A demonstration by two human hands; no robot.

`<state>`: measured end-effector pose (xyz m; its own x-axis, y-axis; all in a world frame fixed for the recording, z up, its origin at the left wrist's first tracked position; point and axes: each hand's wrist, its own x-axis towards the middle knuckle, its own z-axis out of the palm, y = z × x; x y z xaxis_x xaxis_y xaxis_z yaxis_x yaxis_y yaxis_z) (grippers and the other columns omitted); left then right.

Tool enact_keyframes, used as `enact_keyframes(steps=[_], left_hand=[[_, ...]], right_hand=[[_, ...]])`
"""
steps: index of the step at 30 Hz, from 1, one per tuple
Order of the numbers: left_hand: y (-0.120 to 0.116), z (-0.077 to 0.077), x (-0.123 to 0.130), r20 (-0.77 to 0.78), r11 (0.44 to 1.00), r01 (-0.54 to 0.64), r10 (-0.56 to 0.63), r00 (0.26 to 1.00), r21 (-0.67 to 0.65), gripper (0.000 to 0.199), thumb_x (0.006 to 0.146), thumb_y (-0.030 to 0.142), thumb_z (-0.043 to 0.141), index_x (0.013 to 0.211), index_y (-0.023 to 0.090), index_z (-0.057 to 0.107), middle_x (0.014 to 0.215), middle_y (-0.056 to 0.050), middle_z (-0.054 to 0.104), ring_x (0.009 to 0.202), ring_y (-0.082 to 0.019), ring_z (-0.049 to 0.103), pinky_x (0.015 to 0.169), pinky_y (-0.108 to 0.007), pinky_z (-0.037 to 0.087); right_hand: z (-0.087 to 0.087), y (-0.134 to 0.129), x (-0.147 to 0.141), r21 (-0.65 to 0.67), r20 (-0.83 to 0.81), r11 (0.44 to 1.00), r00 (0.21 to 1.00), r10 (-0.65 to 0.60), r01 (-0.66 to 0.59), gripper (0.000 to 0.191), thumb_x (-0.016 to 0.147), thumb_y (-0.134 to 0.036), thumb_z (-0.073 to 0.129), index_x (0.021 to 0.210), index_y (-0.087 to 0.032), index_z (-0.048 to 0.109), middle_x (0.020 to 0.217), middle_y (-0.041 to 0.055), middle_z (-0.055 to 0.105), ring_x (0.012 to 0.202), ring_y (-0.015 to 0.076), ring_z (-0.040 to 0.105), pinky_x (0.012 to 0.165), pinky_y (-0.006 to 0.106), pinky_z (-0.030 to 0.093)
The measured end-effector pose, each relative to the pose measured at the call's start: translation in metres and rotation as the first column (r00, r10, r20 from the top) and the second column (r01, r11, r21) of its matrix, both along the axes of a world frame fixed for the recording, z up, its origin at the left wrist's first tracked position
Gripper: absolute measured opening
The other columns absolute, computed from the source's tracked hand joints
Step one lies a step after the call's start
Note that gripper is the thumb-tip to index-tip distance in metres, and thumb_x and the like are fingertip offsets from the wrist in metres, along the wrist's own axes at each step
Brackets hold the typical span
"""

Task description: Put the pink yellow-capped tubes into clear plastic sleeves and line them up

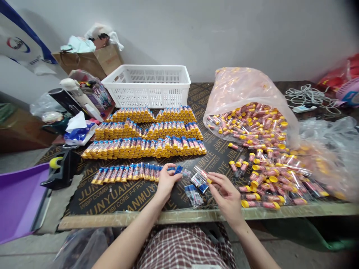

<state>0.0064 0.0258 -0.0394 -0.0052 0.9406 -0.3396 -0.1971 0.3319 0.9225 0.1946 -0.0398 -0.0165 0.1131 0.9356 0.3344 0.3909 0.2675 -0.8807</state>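
My left hand [167, 180] is closed in a pinch on a small blue label-like piece [178, 170], at the right end of a row of tubes. Between thumb and fingers of my right hand [226, 196] is a clear tube with a yellow cap [201, 172], tilted, its clear end pointing up and left. Small printed blue labels [193, 195] lie in loose piles between and below my hands. To the left, a single row of tubes with blue labels and yellow caps [126, 173] lies side by side. Unlabelled pinkish tubes with yellow caps [266, 179] are heaped at my right.
Stacked rows of labelled tubes [148, 147] lie behind the single row, with a white plastic basket [148, 95] beyond. A large plastic bag [244, 86] spills tubes at right. A tape dispenser [60, 170] and purple dustpan-like tray [19, 201] are at left; coiled white cable [308, 98] lies far right.
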Motion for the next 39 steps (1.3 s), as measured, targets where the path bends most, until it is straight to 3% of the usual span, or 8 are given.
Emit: enact_keyframes(steps=[3,7,16,20,26,29,35,39], left_hand=[[0.008,0.007,-0.005,0.205,0.990,-0.067,0.092,0.974,-0.126,0.040,0.047,0.018,0.078,0.082,0.014,0.058,0.063,0.002,0.064,0.053,-0.009,0.057,0.057,-0.021,0.046],[0.010,0.009,-0.006,0.298,0.975,-0.115,0.168,0.939,-0.189,0.034,0.044,0.028,0.083,0.066,0.012,0.062,0.060,0.000,0.064,0.051,-0.008,0.057,0.054,-0.020,0.048],[0.008,0.008,-0.006,0.271,0.961,-0.178,0.232,0.934,-0.211,0.037,0.044,0.037,0.084,0.060,0.011,0.063,0.054,0.000,0.063,0.047,-0.009,0.057,0.049,-0.019,0.045],[0.006,0.006,-0.004,0.241,0.970,-0.177,0.214,0.947,-0.167,0.037,0.049,0.041,0.081,0.061,0.011,0.063,0.055,-0.001,0.063,0.049,-0.009,0.057,0.051,-0.020,0.046],[-0.003,0.017,0.003,0.320,0.997,-0.037,0.059,0.946,-0.074,0.037,0.055,0.035,0.080,0.079,0.014,0.061,0.067,0.001,0.065,0.058,-0.010,0.059,0.058,-0.022,0.049],[-0.010,0.024,0.005,0.341,0.994,0.079,-0.048,0.939,-0.078,0.047,0.052,0.030,0.082,0.090,0.015,0.059,0.069,0.000,0.067,0.058,-0.011,0.060,0.060,-0.024,0.049],[-0.022,0.022,0.009,0.275,0.936,0.330,-0.287,0.918,-0.125,0.039,0.052,0.031,0.082,0.079,0.009,0.064,0.068,-0.003,0.065,0.057,-0.010,0.059,0.057,-0.021,0.047],[-0.025,0.018,0.010,0.265,0.913,0.384,-0.341,0.902,-0.135,0.037,0.052,0.030,0.082,0.079,0.010,0.065,0.068,-0.003,0.066,0.057,-0.011,0.060,0.055,-0.021,0.047]], right_hand=[[-0.001,-0.004,-0.008,0.040,0.043,0.999,0.999,0.001,-0.003,0.025,0.084,-0.019,0.055,0.106,-0.026,0.064,0.110,0.0071,0.060,0.102,0.0204,0.057,0.088,0.038,0.049],[-0.001,-0.005,-0.016,0.084,0.102,0.996,0.995,0.013,-0.022,0.028,0.085,-0.015,0.054,0.109,-0.026,0.064,0.110,0.0072,0.060,0.102,0.0200,0.057,0.091,0.039,0.047],[0.001,-0.005,-0.022,0.145,0.149,0.988,0.989,0.025,-0.047,0.037,0.084,-0.010,0.053,0.115,-0.028,0.060,0.112,0.0057,0.059,0.105,0.0181,0.056,0.093,0.035,0.046],[-0.001,-0.005,-0.024,0.113,0.150,0.985,0.982,0.115,-0.133,0.036,0.085,-0.011,0.051,0.115,-0.027,0.061,0.112,0.0064,0.059,0.104,0.0181,0.057,0.092,0.034,0.047],[-0.011,-0.003,-0.026,0.051,0.155,0.978,0.969,0.193,-0.203,0.038,0.086,-0.011,0.044,0.117,-0.029,0.059,0.108,0.0062,0.058,0.099,0.0182,0.059,0.088,0.035,0.050],[-0.018,0.002,-0.025,0.056,0.179,0.978,0.966,0.188,-0.200,0.052,0.081,-0.010,0.050,0.128,-0.030,0.048,0.107,0.0065,0.054,0.094,0.0179,0.059,0.083,0.034,0.052],[-0.019,0.009,-0.023,0.051,0.161,0.951,0.942,0.293,-0.304,0.081,0.066,-0.008,0.053,0.140,-0.027,0.025,0.144,0.0098,0.026,0.124,0.0266,0.042,0.096,0.044,0.045],[-0.019,0.008,-0.021,0.029,0.161,0.926,0.916,0.367,-0.376,0.084,0.062,-0.007,0.051,0.140,-0.025,0.024,0.140,0.0092,0.036,0.127,0.0270,0.039,0.101,0.045,0.040]])
